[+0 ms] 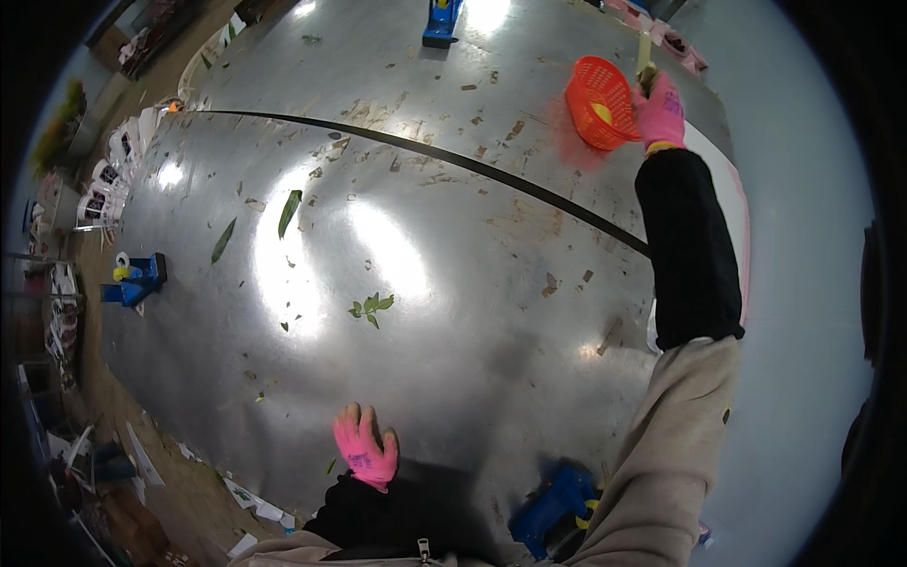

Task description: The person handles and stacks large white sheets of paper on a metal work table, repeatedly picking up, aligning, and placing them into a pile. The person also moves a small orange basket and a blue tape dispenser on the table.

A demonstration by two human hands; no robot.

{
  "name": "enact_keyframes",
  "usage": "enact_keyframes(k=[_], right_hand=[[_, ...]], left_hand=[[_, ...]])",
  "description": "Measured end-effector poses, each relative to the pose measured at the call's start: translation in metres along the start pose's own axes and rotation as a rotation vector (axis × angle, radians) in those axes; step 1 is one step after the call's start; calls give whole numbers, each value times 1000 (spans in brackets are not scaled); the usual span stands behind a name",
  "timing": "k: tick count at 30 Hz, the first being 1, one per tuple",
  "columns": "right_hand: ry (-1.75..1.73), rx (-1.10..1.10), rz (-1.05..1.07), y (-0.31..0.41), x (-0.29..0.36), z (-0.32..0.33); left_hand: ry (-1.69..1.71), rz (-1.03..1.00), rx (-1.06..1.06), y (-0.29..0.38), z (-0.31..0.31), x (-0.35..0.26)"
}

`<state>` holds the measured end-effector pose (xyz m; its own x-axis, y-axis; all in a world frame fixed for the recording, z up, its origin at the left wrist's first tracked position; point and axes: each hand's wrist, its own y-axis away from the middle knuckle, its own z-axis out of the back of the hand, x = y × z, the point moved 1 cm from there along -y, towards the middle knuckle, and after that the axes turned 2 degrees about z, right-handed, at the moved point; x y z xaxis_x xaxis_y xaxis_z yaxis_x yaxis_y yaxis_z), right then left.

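My left hand (365, 448), in a pink work glove with dirty tan fingertips, rests palm down on the metal tabletop (425, 368) near its front edge. Its thumb stands apart from the fingers, and nothing is in it. Stretched far out on the right, my right hand (662, 113) wears a matching glove. It is beside the rim of a red perforated plastic basket (592, 124) that has a yellow item (601, 113) inside. A narrow pale yellowish object (644, 51) meets its curled fingertips; whether they grip it is unclear.
Blue tape dispensers stand at the left edge (138, 278), the far side (441, 25) and close to my body (556, 507). A leafy sprig (372, 308), loose leaves (289, 212) and tape scraps litter the metal. A dark seam (453, 154) crosses it. White containers (103, 191) line the left side.
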<state>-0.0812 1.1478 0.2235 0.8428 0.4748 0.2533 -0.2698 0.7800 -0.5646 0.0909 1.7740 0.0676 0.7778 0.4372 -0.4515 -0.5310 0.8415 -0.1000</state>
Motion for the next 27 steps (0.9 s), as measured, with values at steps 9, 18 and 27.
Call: enact_keyframes(k=[9,18,27], right_hand=[[329,-33,267,-59,10,-6],[89,440,543,134,99,197],[-15,664,-211,399,116,455]], left_hand=[[34,19,-3,-6,4,-2],[12,81,32,7,2,-5],[14,-49,-119,22,-3,-14]])
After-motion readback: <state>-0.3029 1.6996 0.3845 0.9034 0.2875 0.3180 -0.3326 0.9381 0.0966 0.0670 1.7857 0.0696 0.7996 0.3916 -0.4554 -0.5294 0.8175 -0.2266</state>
